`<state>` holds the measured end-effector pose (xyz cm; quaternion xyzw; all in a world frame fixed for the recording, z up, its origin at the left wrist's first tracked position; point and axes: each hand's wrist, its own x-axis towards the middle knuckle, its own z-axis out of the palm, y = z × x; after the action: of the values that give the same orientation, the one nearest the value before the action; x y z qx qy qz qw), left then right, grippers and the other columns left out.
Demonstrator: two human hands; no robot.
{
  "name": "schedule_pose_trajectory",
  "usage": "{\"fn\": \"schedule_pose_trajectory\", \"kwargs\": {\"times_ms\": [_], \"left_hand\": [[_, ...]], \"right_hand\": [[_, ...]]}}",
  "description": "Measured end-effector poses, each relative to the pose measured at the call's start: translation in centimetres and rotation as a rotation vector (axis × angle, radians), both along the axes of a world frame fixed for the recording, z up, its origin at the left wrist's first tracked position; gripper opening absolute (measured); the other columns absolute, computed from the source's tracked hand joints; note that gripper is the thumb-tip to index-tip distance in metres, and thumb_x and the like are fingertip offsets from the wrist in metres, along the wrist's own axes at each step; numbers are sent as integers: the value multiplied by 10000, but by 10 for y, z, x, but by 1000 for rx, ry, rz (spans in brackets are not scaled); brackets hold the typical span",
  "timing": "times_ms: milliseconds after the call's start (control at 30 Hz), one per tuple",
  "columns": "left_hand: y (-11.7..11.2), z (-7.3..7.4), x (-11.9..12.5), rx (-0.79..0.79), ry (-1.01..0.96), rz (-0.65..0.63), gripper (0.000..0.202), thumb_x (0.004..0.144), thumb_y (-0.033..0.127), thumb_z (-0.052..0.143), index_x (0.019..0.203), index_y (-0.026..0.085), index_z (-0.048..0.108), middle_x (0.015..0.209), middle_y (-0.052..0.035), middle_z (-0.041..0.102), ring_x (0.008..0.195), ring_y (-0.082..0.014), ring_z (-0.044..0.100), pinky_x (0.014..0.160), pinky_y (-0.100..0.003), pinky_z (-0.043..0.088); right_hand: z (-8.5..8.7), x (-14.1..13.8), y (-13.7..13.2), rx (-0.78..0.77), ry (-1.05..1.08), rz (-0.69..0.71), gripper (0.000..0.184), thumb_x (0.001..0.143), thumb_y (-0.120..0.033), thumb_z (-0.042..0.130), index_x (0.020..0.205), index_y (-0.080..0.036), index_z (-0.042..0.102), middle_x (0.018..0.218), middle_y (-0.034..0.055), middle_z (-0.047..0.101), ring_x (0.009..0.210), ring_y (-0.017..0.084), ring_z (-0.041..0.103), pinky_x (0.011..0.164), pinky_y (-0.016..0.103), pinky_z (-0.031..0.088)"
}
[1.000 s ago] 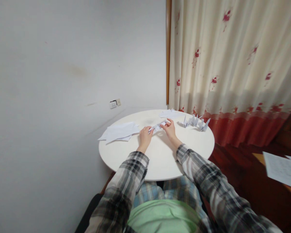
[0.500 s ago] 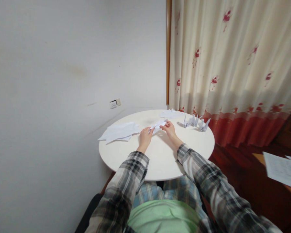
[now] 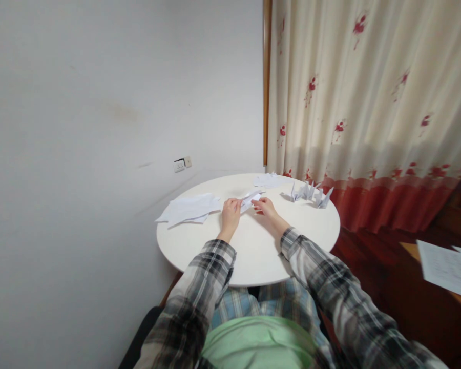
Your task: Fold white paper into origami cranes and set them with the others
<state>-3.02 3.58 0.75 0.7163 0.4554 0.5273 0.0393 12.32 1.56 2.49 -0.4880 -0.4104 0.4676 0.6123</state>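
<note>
On a round white table (image 3: 249, 256) both of my hands work a small folded piece of white paper (image 3: 250, 199). My left hand (image 3: 230, 214) pinches its near left end, fingers closed. My right hand (image 3: 266, 209) grips the right side of the same piece, fingers curled onto it. The paper lies low over the tabletop between the two hands, its far tip pointing away from me.
A loose stack of white sheets (image 3: 189, 208) lies left of my hands. Several folded paper cranes (image 3: 311, 193) stand at the right, more paper (image 3: 269, 179) at the far edge. A curtain (image 3: 369, 102) hangs behind; printed sheets (image 3: 447, 267) rest on a wooden surface at right.
My right hand has drawn back toward me and lowered along the folded paper. The left hand stays almost where it was, still pinching.
</note>
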Motion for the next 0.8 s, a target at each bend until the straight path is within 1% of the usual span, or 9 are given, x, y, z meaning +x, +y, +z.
{"fn": "schedule_pose_trajectory", "kwargs": {"times_ms": [100, 200, 267, 333, 433, 500, 533, 633, 800], "left_hand": [[0, 0, 0, 31, -10, 5, 259, 959, 215, 486, 874, 174, 727, 968, -93, 685, 985, -228, 598, 940, -382, 481], [1, -1, 0, 39, -11, 28, 245, 954, 212, 495, 843, 179, 711, 941, -89, 679, 968, -230, 593, 928, -385, 476], [3, -2, -1, 48, -17, 33, 241, 957, 215, 489, 829, 188, 691, 925, -84, 677, 963, -230, 592, 934, -388, 470], [4, -2, -1, 55, -46, 35, 217, 958, 207, 482, 844, 197, 666, 930, -80, 679, 968, -229, 593, 947, -389, 464], [5, -3, -1, 41, -138, 57, 119, 945, 196, 504, 909, 200, 617, 960, -82, 674, 970, -230, 594, 936, -387, 466], [6, -3, -2, 18, -207, 84, 35, 926, 194, 540, 922, 202, 574, 946, -77, 655, 943, -227, 595, 907, -378, 474], [5, -3, -2, 8, -230, 97, 16, 914, 191, 557, 912, 206, 553, 929, -71, 643, 926, -224, 594, 893, -373, 477], [4, -3, -2, -5, -223, 114, 77, 894, 170, 569, 865, 221, 518, 883, -53, 619, 893, -221, 590, 872, -367, 479], [3, -3, -1, 14, -97, 29, 163, 879, 85, 497, 910, 218, 587, 959, -73, 668, 977, -226, 608, 937, -386, 486]], "right_hand": [[0, -1, -5, -66, 26, 176, 165, 844, -258, 677, 732, -183, 582, 671, 13, 673, 575, 94, 597, 555, 208, 463], [-1, -2, -4, -45, 63, 266, 101, 834, -212, 670, 749, -160, 651, 675, 29, 701, 587, 100, 624, 577, 204, 480], [-2, -3, 0, -7, 100, 270, 38, 763, -169, 713, 756, -161, 676, 675, 18, 708, 604, 102, 631, 599, 203, 488], [-4, -4, 3, 36, 132, 274, 111, 669, -133, 753, 752, -165, 685, 685, 4, 711, 614, 100, 626, 630, 208, 497], [-7, -5, 7, 69, 153, 306, 219, 551, -98, 767, 740, -165, 679, 725, -8, 714, 651, 104, 624, 700, 236, 517], [-9, -5, 9, 80, 140, 323, 248, 497, -94, 766, 699, -172, 644, 689, -29, 680, 655, 108, 607, 727, 257, 519], [-11, -5, 10, 88, 120, 325, 254, 480, -102, 766, 674, -178, 622, 647, -46, 648, 640, 105, 588, 726, 264, 514], [-15, -3, 12, 117, 57, 307, 266, 455, -153, 767, 645, -190, 584, 571, -79, 570, 592, 94, 527, 692, 267, 489], [-16, 0, 14, 137, 42, 280, 326, 428, -223, 785, 699, -193, 606, 598, -74, 582, 618, 109, 546, 699, 278, 480]]}}
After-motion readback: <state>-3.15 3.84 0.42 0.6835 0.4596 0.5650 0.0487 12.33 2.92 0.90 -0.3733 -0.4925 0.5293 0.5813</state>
